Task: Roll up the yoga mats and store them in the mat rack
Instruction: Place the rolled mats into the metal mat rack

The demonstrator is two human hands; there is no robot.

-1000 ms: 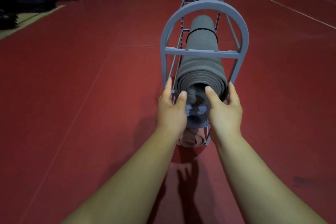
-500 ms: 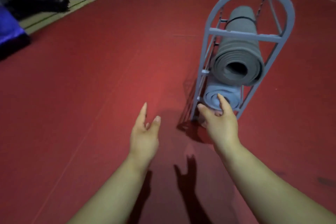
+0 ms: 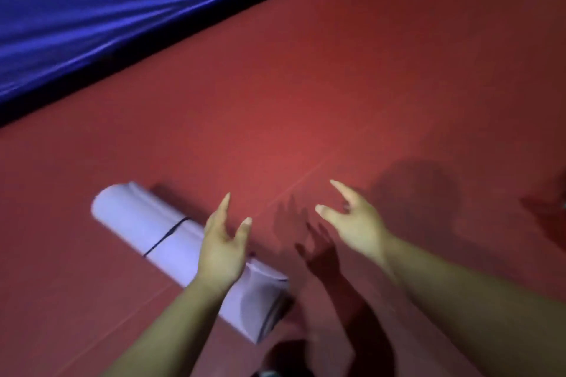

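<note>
A pale lilac rolled yoga mat (image 3: 147,228) lies on the red floor at lower left, bound by a thin dark strap, its near end pointing toward me. My left hand (image 3: 222,246) hovers over the middle of the roll with fingers spread, holding nothing. My right hand (image 3: 352,217) is out to the right of the roll, over bare floor, fingers loosely bent and empty. The mat rack is out of view. The picture is motion-blurred.
A large blue padded mat (image 3: 122,0) with a dark edge fills the upper left. Red floor (image 3: 367,86) stretches across the middle and right. The hands' shadows fall on the floor between my arms.
The view has swung left, away from the rack with its stored mats, onto a rolled lilac mat on the floor. Both hands have left the rack and reach forward, empty.
</note>
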